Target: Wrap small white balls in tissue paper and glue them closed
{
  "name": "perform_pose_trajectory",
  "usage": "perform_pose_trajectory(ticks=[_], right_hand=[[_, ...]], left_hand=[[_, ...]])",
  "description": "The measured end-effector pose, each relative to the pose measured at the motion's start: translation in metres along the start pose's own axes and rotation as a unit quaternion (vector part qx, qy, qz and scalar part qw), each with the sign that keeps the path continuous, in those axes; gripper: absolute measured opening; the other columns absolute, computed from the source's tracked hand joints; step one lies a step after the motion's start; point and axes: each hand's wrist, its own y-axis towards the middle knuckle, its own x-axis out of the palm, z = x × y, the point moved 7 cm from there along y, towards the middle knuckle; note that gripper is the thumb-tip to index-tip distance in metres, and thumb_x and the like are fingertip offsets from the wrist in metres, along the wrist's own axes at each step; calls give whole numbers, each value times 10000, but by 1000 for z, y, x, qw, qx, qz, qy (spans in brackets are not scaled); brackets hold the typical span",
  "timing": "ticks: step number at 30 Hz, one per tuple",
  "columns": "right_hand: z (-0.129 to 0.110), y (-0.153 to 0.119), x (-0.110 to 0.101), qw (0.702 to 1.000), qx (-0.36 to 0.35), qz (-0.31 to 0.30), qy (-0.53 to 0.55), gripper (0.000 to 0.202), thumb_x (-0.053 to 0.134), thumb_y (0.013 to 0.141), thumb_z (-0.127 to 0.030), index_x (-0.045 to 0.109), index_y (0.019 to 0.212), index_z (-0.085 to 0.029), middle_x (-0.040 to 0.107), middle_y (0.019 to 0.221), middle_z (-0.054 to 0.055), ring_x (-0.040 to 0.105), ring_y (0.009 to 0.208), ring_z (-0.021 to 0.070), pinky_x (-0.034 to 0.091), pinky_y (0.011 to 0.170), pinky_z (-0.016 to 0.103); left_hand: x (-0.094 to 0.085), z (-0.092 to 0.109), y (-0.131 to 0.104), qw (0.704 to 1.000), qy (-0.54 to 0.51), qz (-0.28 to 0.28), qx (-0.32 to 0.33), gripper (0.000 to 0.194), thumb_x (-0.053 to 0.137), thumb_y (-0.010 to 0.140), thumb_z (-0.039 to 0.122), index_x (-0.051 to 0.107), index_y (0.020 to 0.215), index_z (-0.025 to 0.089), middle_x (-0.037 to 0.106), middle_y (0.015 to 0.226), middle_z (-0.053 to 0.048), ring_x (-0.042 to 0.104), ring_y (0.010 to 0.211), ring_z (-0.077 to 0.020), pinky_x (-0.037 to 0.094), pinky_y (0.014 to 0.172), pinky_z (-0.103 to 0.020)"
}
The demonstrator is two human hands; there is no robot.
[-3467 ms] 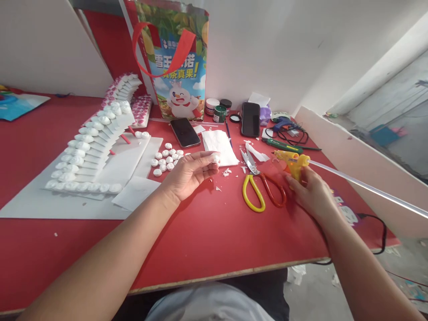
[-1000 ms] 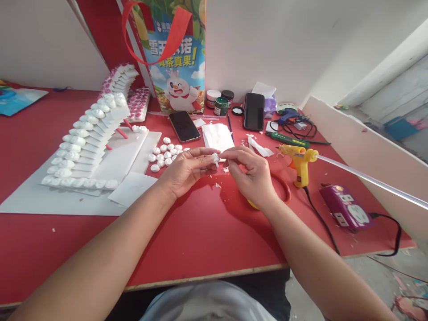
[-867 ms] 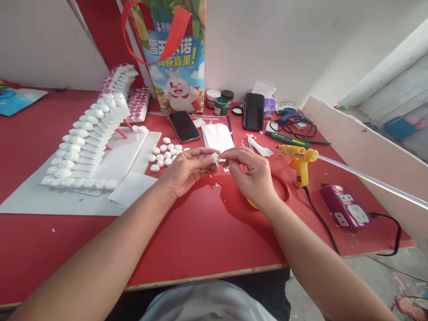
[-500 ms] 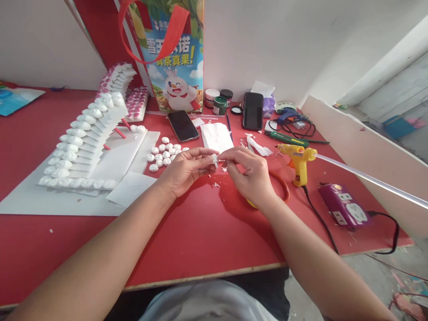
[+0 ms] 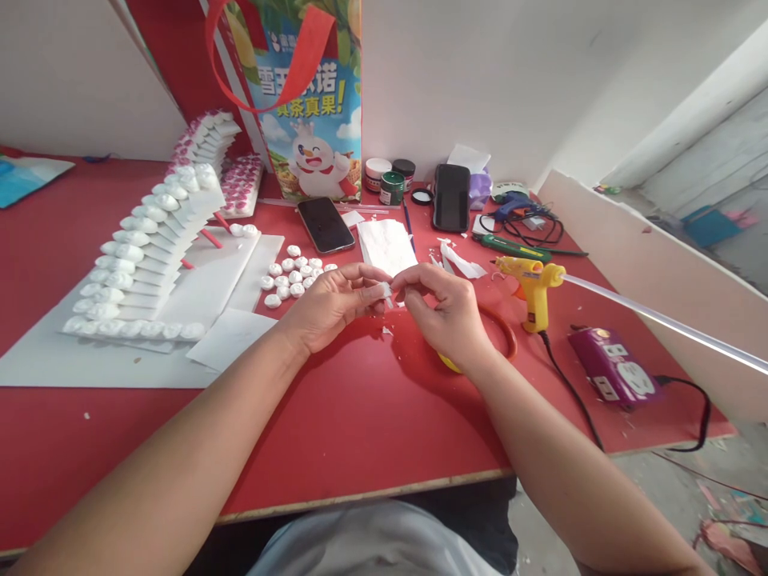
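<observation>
Between thumb and fingers, my left hand (image 5: 342, 300) pinches a small white piece of paper (image 5: 387, 292), crumpled or twisted. My right hand (image 5: 444, 308) is closed beside it, its fingertips touching or almost touching the paper; whether they grip part of it I cannot tell. Just left of my left hand lies a group of small white rolled rosettes (image 5: 295, 276). A stack of white tissue sheets (image 5: 387, 248) is behind my hands. Under my right hand, scissors with orange-red handles (image 5: 507, 332) are partly hidden.
At left, a stepped white model (image 5: 144, 256) edged with rosettes stands on a white board (image 5: 36, 364). To the right are a yellow glue gun (image 5: 531, 280) with a long glue stick and a purple power strip (image 5: 618, 368). Phones (image 5: 326, 226), paint jars (image 5: 392, 188) and a gift bag (image 5: 318, 104) stand behind.
The fingers have shifted slightly around the paper piece, and its loose end now hangs lower. The whole view has moved a little.
</observation>
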Motion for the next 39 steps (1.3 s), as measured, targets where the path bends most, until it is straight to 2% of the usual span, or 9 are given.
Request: perform_pose_trajectory(ticks=[6,11,21,25,30,36,39], right_hand=[[-1,0,-2,1000,9,8,11,248,493,793,-67,699,846,-196,704,798,0,595,692,132,459,650,276],[-1,0,-2,1000,15,5,21,258,479,781,-63,691,844,-197,689,785,0,581,689,134,464,654,279],[-3,-1,-1,1000,3,-2,19,252,479,784,-51,672,833,-205,677,800,5,614,731,150,486,673,298],[-5,-1,-2,1000,-1,-4,12,265,480,795,-43,677,844,-213,678,800,5,612,725,151,490,659,303],[-13,-2,1,999,-21,-20,39,284,481,806,-22,680,889,-207,695,861,6,648,761,139,523,699,299],[-13,-3,2,989,0,-18,148,305,505,860,-75,617,1117,-194,716,992,40,688,808,133,588,766,320],[-15,-4,1,979,8,-14,202,235,542,862,-93,596,1064,-200,703,971,34,691,801,130,588,752,313]], left_hand=[[3,2,0,999,21,-18,17,258,885,756,313,709,890,181,682,761,5,636,673,-114,530,749,-275],[4,7,0,995,86,-27,49,247,851,795,366,707,903,197,667,733,7,617,669,-120,501,733,-270],[5,10,-1,989,124,-49,70,225,825,819,369,686,905,214,647,754,11,596,658,-125,483,714,-280],[4,8,-1,993,89,-55,58,213,820,829,359,680,887,209,632,752,14,578,653,-116,483,703,-273],[3,6,0,998,-6,-58,27,249,870,775,326,684,874,192,616,729,15,539,628,-102,472,664,-257],[8,5,-4,991,-93,-96,2,265,885,763,293,707,913,169,615,734,13,509,569,-65,487,685,-249],[9,6,-5,986,-106,-125,7,270,889,757,283,703,912,166,618,755,-2,521,588,-72,484,665,-238]])
